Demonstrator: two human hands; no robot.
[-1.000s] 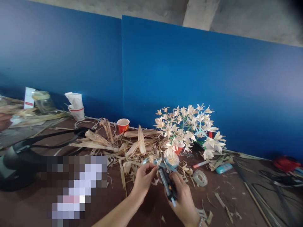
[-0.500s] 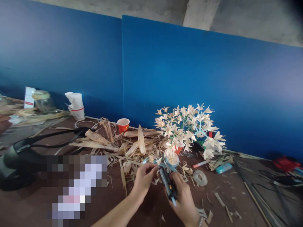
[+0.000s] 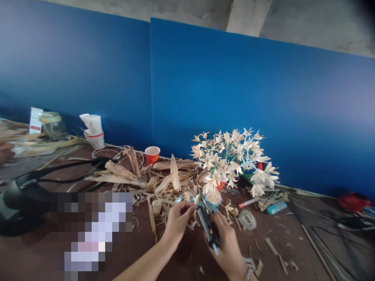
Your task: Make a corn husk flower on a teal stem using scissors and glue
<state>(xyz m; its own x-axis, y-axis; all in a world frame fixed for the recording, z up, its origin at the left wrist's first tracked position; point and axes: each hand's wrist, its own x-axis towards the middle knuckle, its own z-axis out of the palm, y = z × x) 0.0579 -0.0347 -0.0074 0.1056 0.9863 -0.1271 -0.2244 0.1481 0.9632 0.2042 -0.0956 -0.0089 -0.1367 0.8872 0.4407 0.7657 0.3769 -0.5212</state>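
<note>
My left hand [image 3: 178, 223] is closed in a pinch on a small pale husk flower [image 3: 196, 199] at its fingertips. Wrapped round a black hot glue gun [image 3: 206, 228], my right hand [image 3: 227, 237] holds it with the nozzle end up beside the left fingertips. A whitish glue stick [image 3: 215, 249] pokes out of the gun's rear. I cannot tell whether the nozzle touches the flower. Just beyond the hands, a large bunch of cream husk flowers [image 3: 231, 154] stands upright.
Dried corn husks [image 3: 166, 181] are heaped left of the flowers. A red paper cup [image 3: 152, 155] stands behind them. A tape roll [image 3: 247, 219], a marker [image 3: 247, 203] and a turquoise packet [image 3: 277, 208] lie on the right. Another person's hand [image 3: 5, 152] shows at the far left.
Both my hands, the flower and the glue gun stay almost where they were. At the far left edge, the other person's hand has shifted slightly.
</note>
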